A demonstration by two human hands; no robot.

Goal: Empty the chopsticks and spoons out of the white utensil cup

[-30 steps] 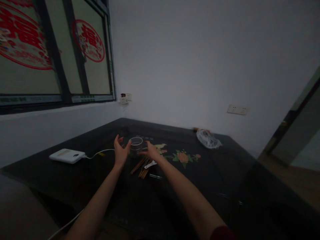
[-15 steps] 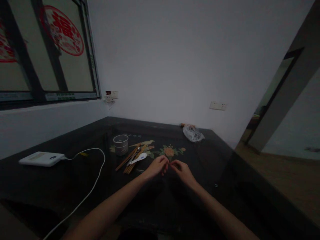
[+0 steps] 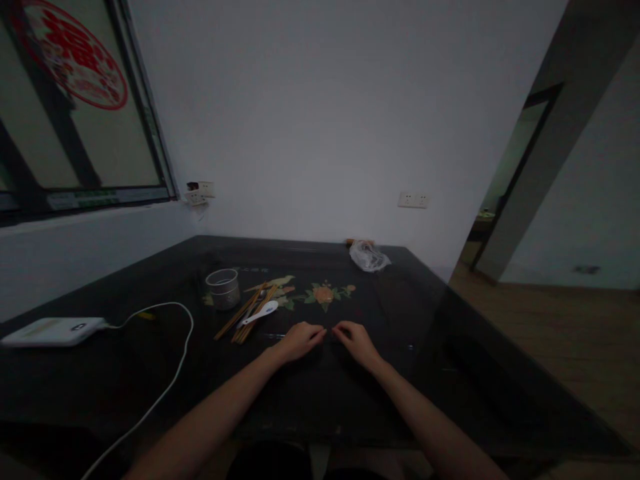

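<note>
My left hand (image 3: 302, 339) rests low over the dark tabletop, its fingers curled and the thumb pressed to the forefinger. Across a narrow gap, my right hand (image 3: 356, 341) mirrors it with its fingers drawn into a pinch. Anything between the fingertips is too small or dark to make out. Left of my left hand lie several wooden chopsticks (image 3: 231, 324). A white spoon (image 3: 265, 311) with a blue mark rests across them, and part of a metal spoon (image 3: 263, 294) shows among them. The metal cylindrical holder (image 3: 224, 291) stands upright just behind.
A white power bank (image 3: 53, 331) lies at the left, its white cable (image 3: 186, 343) curving toward the front edge. Crumpled clear plastic (image 3: 367, 257) sits at the back near the wall. The glossy black table (image 3: 425, 300) has a printed flower (image 3: 323, 294).
My hands have come down nearer the table and moved slightly apart; their fingertips met or nearly met before. The whole view has turned to the right. The tableware stays where it lay.
</note>
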